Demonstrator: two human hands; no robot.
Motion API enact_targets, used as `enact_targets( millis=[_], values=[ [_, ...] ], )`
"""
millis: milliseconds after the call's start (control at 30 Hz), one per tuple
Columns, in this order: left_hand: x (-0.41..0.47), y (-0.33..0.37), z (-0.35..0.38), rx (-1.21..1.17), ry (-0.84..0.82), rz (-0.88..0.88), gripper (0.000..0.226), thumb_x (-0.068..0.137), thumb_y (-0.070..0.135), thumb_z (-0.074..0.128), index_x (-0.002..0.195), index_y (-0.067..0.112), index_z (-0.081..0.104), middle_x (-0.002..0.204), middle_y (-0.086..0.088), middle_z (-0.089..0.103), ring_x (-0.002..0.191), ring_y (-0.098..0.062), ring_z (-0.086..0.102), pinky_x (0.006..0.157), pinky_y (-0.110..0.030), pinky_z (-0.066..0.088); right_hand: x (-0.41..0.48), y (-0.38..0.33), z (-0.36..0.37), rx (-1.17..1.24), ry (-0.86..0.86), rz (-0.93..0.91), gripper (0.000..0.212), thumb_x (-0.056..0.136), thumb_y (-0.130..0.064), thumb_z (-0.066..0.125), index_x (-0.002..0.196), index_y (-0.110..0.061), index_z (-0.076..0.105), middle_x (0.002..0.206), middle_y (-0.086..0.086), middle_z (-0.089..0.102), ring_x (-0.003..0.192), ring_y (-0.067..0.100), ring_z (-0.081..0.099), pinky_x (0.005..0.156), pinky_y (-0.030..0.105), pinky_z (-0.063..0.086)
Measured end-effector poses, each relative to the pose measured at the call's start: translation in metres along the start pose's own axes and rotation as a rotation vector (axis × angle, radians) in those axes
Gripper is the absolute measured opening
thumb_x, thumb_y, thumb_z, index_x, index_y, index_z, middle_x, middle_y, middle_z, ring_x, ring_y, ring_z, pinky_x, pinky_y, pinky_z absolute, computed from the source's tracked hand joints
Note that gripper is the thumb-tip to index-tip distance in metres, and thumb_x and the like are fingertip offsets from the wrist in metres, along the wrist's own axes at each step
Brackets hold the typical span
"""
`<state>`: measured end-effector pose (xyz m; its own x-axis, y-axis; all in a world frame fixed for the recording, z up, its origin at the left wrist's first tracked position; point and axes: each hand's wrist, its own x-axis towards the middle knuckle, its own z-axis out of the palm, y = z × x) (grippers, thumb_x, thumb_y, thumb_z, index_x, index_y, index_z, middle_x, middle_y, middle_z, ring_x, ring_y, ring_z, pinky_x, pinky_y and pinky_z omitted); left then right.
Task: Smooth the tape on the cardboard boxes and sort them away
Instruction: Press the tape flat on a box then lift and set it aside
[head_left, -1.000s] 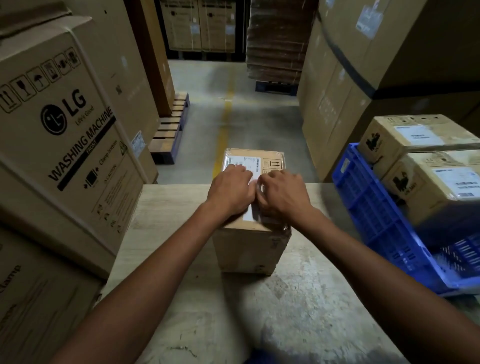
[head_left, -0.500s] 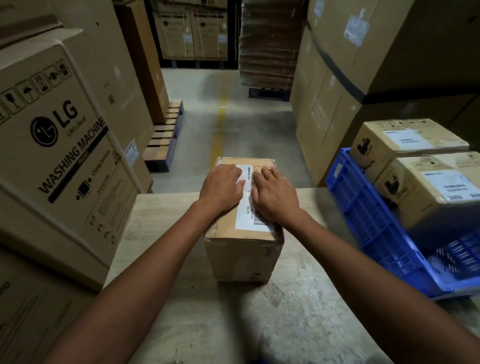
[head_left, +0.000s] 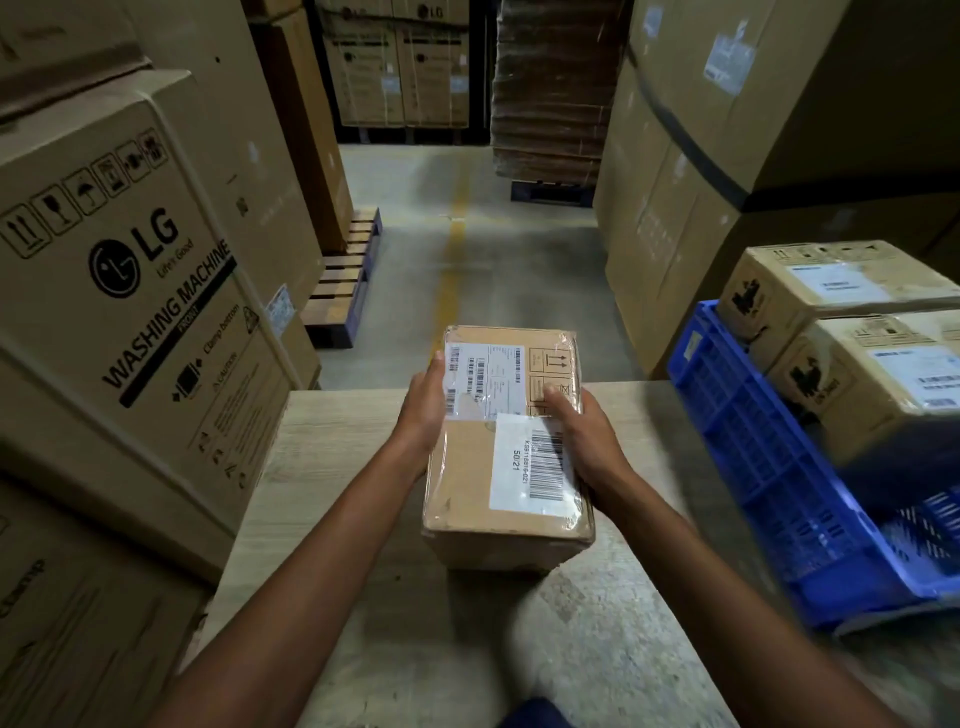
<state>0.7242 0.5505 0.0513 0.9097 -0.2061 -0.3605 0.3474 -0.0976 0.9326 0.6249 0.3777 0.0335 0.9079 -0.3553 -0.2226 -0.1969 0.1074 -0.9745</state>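
1. A small cardboard box (head_left: 467, 467) sat at the middle of a pale wooden table (head_left: 337, 441), between the person's two hands. Whether its underside touched the tabletop could not be told.
2. The left hand (head_left: 423, 410) grasped the box's left side. Its fingers ran down that wall, out of sight, and its thumb lay along the top edge.
3. The right hand (head_left: 587, 441) grasped the right side, with its thumb pressed on the top face beside the printed handling symbols.
4. Glossy clear tape (head_left: 519, 335) covered the box's top and wrapped over its edges.
5. Under the tape, a white shipping label (head_left: 488, 379) lay on the far half of the top, and a white barcode label (head_left: 530, 462) lay on the near right.
6. To the right, a blue plastic crate (head_left: 753, 467) stood on the table and held two cardboard boxes. One was farther away (head_left: 810, 291) and one nearer (head_left: 872, 384), and each had a white label on top.
7. To the left, a large LG washing machine carton (head_left: 130, 291) stood just beside the table.
8. Beyond the table, a yellow floor line (head_left: 452, 249) ran away down the aisle.
9. A wooden pallet (head_left: 343, 280) lay at the far left, and a stack of flattened cardboard (head_left: 545, 93) stood at the far end.
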Motion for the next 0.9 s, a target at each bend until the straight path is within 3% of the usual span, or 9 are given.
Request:
enact_targets(
  millis=[133, 333, 467, 567, 633, 733, 833, 900],
  values=[
    [-0.018, -0.001, -0.003, -0.212, -0.211, -0.072, 0.059, 0.099, 0.069, 0.027, 0.123, 0.031, 0.066, 0.118, -0.007, 0.073, 0.108, -0.030, 0.070, 0.096, -0.049, 0.053, -0.016, -0.003, 0.001, 0.154, -0.046, -0.003, 0.065, 0.088, -0.067, 0.050, 0.134, -0.023, 0.056, 0.124, 0.004, 0.071, 0.111, 0.027, 0.070, 0.099, 0.056, 0.053],
    [-0.034, -0.013, -0.008, -0.413, -0.204, 0.068, 0.067, 0.104, 0.059, 0.019, 0.131, 0.016, 0.062, 0.126, -0.014, 0.068, 0.117, -0.032, 0.065, 0.098, -0.048, 0.051, -0.027, -0.006, -0.001, 0.174, 0.081, -0.160, 0.066, 0.094, -0.068, 0.037, 0.131, -0.018, 0.056, 0.125, 0.010, 0.066, 0.115, 0.030, 0.065, 0.098, 0.053, 0.053],
    [-0.038, -0.036, -0.006, -0.545, -0.131, 0.081, 0.061, 0.106, 0.051, 0.022, 0.122, 0.011, 0.065, 0.117, -0.016, 0.071, 0.109, -0.031, 0.069, 0.084, -0.039, 0.059, -0.023, -0.003, -0.015, 0.300, 0.196, -0.040, 0.062, 0.097, -0.070, 0.029, 0.118, -0.025, 0.065, 0.129, 0.006, 0.066, 0.124, 0.027, 0.059, 0.107, 0.056, 0.045],
    [-0.043, -0.062, -0.003, -0.559, -0.179, 0.015, 0.061, 0.106, 0.051, 0.024, 0.141, 0.011, 0.053, 0.133, -0.018, 0.063, 0.125, -0.035, 0.059, 0.100, -0.047, 0.049, -0.027, 0.017, -0.024, 0.329, 0.202, 0.048, 0.077, 0.084, -0.086, 0.039, 0.123, -0.026, 0.068, 0.130, 0.006, 0.067, 0.127, 0.029, 0.058, 0.107, 0.058, 0.044],
    [-0.054, -0.076, 0.001, -0.538, -0.246, -0.041, 0.063, 0.104, 0.054, 0.025, 0.140, 0.011, 0.054, 0.133, -0.019, 0.063, 0.124, -0.036, 0.060, 0.100, -0.049, 0.049, -0.031, 0.032, -0.028, 0.326, 0.187, 0.114, 0.093, 0.073, -0.093, 0.045, 0.127, -0.022, 0.067, 0.129, 0.011, 0.068, 0.124, 0.034, 0.061, 0.107, 0.059, 0.044],
    [-0.066, -0.096, 0.006, -0.582, -0.342, -0.157, 0.065, 0.100, 0.058, 0.033, 0.141, 0.012, 0.054, 0.142, -0.022, 0.055, 0.127, -0.038, 0.056, 0.105, -0.053, 0.046, -0.038, 0.051, -0.032, 0.354, 0.155, 0.194, 0.089, 0.084, -0.079, 0.041, 0.131, -0.005, 0.060, 0.123, 0.024, 0.068, 0.116, 0.043, 0.064, 0.104, 0.059, 0.047],
    [-0.067, -0.102, 0.007, -0.645, -0.352, -0.275, 0.065, 0.100, 0.057, 0.030, 0.135, 0.010, 0.058, 0.132, -0.020, 0.063, 0.115, -0.034, 0.065, 0.090, -0.045, 0.057, -0.046, 0.064, -0.030, 0.380, 0.145, 0.234, 0.079, 0.091, -0.067, 0.043, 0.130, 0.000, 0.059, 0.124, 0.029, 0.065, 0.114, 0.046, 0.063, 0.104, 0.061, 0.047],
    [-0.062, -0.111, 0.006, -0.555, -0.305, -0.301, 0.068, 0.100, 0.060, 0.026, 0.132, 0.010, 0.059, 0.126, -0.020, 0.067, 0.111, -0.034, 0.067, 0.089, -0.045, 0.057, -0.052, 0.073, -0.027, 0.354, 0.144, 0.285, 0.082, 0.086, -0.069, 0.049, 0.128, 0.001, 0.060, 0.123, 0.028, 0.065, 0.112, 0.046, 0.064, 0.103, 0.062, 0.047]
  ],
)
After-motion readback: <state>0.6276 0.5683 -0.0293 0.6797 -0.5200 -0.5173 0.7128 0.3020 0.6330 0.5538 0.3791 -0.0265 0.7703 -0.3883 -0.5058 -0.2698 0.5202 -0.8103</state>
